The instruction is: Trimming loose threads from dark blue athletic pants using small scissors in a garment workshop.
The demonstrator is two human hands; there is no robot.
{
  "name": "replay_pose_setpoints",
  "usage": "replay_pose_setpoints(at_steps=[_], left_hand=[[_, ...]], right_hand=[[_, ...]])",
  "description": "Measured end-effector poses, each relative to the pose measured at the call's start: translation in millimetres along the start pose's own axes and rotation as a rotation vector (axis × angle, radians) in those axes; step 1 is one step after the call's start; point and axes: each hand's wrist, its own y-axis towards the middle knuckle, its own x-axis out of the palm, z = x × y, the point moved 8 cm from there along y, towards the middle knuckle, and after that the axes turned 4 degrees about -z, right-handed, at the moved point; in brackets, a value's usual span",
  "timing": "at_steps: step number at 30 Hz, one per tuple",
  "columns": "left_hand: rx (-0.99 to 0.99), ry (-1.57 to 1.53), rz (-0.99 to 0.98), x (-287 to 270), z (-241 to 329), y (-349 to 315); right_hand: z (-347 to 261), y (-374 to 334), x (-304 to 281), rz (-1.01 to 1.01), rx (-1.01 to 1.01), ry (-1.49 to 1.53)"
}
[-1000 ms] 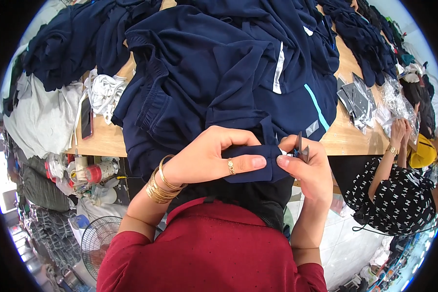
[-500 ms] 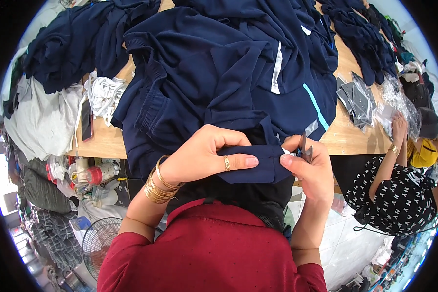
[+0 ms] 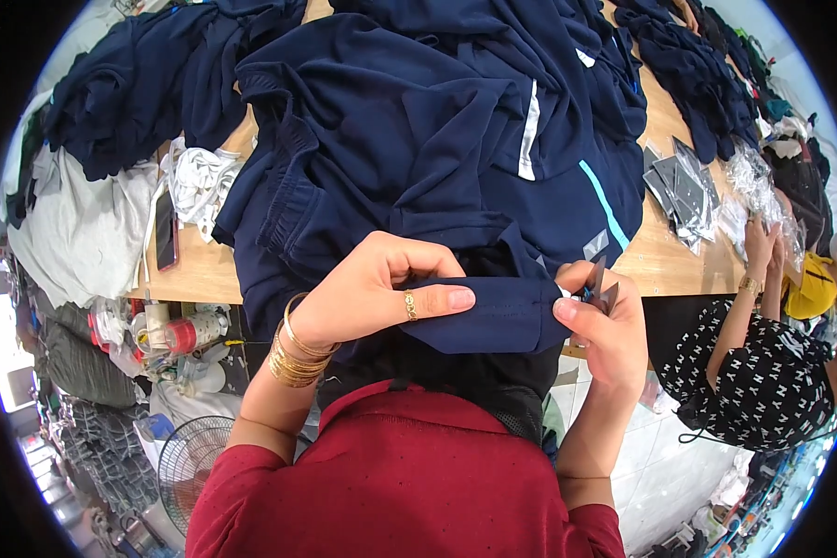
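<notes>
Between my hands a folded navy garment hem (image 3: 507,321) is stretched out over my lap. My left hand (image 3: 377,288) pinches its left part, thumb on top. At the other end my right hand (image 3: 609,325) grips the hem's edge between thumb and forefinger, next to a small white bit. Tucked in that same right hand are small metal thread snips (image 3: 604,290), their dark blades pointing up. Just beyond, a heap of navy garments (image 3: 391,130) with white and light-blue stripes lies on the table. The fingers under the hem are hidden.
More navy garments (image 3: 149,84) lie to the left, beside white cloth strips (image 3: 200,177) and a phone (image 3: 166,232). To the right are flat plastic packets (image 3: 681,191) and a co-worker (image 3: 763,381) handling clear plastic. A fan (image 3: 191,465) stands lower left.
My hands have moved slightly apart, the left one leftward and the right one rightward. More of the hem shows between them, pulled straighter. The snips moved along with my right hand.
</notes>
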Motion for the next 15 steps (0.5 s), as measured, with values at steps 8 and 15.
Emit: replay_pose_setpoints(at_steps=[8, 15], left_hand=[[0.026, 0.021, -0.020, 0.8, 4.7, -1.9], [0.038, 0.037, -0.040, 2.4, 7.3, -4.4]], right_hand=[[-2.4, -1.7, 1.1, 0.004, -0.026, -0.014], [-5.0, -3.3, 3.8, -0.045, -0.067, 0.013]])
